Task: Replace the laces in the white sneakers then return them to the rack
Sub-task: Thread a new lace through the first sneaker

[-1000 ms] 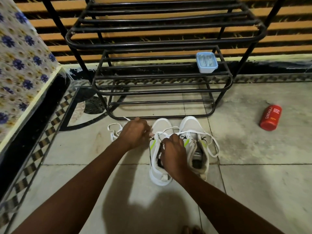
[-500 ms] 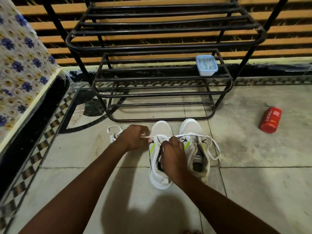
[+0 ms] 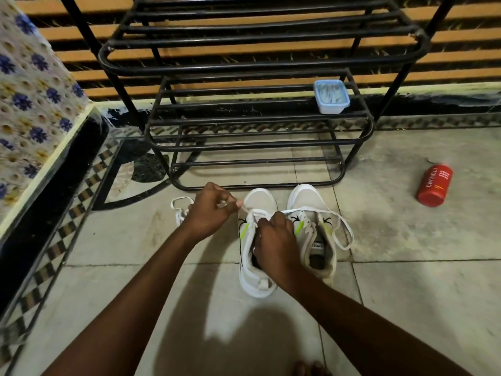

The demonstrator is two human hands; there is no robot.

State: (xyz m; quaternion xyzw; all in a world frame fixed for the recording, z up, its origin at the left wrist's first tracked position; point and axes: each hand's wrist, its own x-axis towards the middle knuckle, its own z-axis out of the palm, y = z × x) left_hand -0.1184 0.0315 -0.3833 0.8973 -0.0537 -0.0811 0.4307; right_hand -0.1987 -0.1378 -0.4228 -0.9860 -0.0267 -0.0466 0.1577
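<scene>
Two white sneakers stand side by side on the floor, toes toward the black metal rack (image 3: pixel 260 143). The left sneaker (image 3: pixel 260 202) has green side marks. My left hand (image 3: pixel 208 213) pinches the end of its white lace at the toe side. My right hand (image 3: pixel 276 240) grips the same lace over the sneaker's eyelets and hides its tongue. The right sneaker (image 3: pixel 306 196) is open, with a white lace (image 3: pixel 344 232) looping loosely off its right side. A loose white lace (image 3: pixel 179 206) lies on the floor left of my left hand.
A small blue-lidded box (image 3: pixel 331 96) sits on the rack's lower shelf at the right. A red can (image 3: pixel 433 189) lies on the tiles to the right. A bed with a floral cover (image 3: pixel 29 104) borders the left side.
My left hand has drawn the lace end a little left and up, with its fingers now spread in a pinch. The right hand stays on the left sneaker's eyelets.
</scene>
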